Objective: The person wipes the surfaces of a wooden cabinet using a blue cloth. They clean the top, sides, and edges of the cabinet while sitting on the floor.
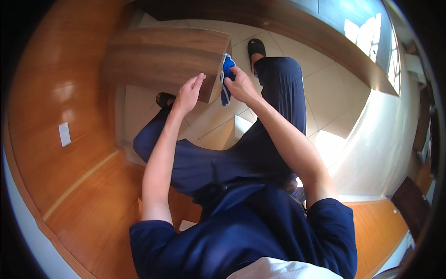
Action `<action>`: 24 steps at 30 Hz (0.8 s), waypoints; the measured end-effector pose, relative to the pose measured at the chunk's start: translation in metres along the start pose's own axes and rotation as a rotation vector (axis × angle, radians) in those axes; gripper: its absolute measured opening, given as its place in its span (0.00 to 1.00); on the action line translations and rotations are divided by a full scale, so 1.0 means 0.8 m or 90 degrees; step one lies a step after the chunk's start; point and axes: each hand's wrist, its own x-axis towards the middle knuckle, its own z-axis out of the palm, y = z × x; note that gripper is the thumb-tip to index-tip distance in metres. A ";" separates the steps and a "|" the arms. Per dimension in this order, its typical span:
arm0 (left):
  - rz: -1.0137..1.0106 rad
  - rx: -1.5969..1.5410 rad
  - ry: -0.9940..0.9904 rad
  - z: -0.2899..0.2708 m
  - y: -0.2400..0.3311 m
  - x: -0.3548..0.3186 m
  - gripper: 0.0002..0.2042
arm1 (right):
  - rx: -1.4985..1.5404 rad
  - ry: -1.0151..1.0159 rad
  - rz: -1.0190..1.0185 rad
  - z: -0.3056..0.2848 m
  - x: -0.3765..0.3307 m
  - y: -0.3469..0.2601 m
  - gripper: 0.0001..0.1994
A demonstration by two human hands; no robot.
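Blue pale-edged cloth (226,74): upper centre, long axis near-vertical, pinched by right hand (242,87).
Left hand (186,96): finger grip cannot be told.

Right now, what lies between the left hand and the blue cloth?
In the head view, one end of the wooden unit lies between the left hand and the blue cloth.
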 end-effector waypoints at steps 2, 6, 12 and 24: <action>-0.167 -0.355 -0.009 0.009 0.026 -0.041 0.30 | 0.009 -0.088 -0.023 0.001 -0.006 -0.023 0.25; -0.117 -0.580 0.062 0.029 0.026 -0.072 0.24 | 0.437 -0.298 0.098 0.012 -0.020 -0.053 0.28; -0.094 -0.800 0.084 -0.012 0.024 -0.058 0.17 | 0.260 -0.095 0.025 0.003 0.012 -0.035 0.20; -0.222 -0.679 0.622 -0.078 -0.074 -0.041 0.07 | -0.110 -0.058 0.009 0.031 0.023 0.075 0.26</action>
